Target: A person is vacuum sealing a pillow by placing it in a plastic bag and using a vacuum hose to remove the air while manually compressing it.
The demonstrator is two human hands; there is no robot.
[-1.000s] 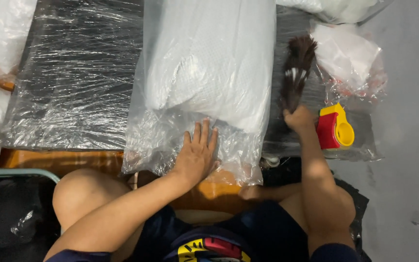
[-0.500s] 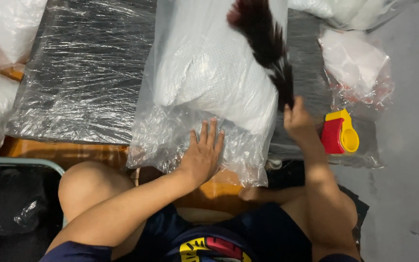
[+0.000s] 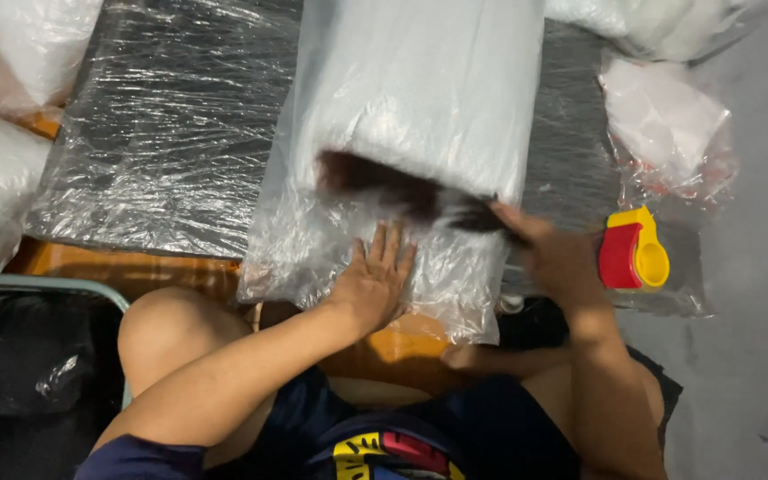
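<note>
- Swung down since the earlier frame: dark brush (image 3: 411, 191), now laid across the bag.
- Left hand (image 3: 375, 280): flat, fingers spread, pressed on clear plastic bag (image 3: 420, 107).
- Right hand (image 3: 557, 258): grip closed around brush handle.
- Red-yellow tape dispenser (image 3: 633, 249): just beside, on wrapped worktop (image 3: 162, 133).

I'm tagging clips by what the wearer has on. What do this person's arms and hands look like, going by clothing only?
Both hands, the left hand and the right hand, are bare: no gloves, and no rings, watch or bands are visible. The forearms are uncovered too. A dark navy short sleeve shows at the left upper arm; the right arm's sleeve is out of frame.
</note>
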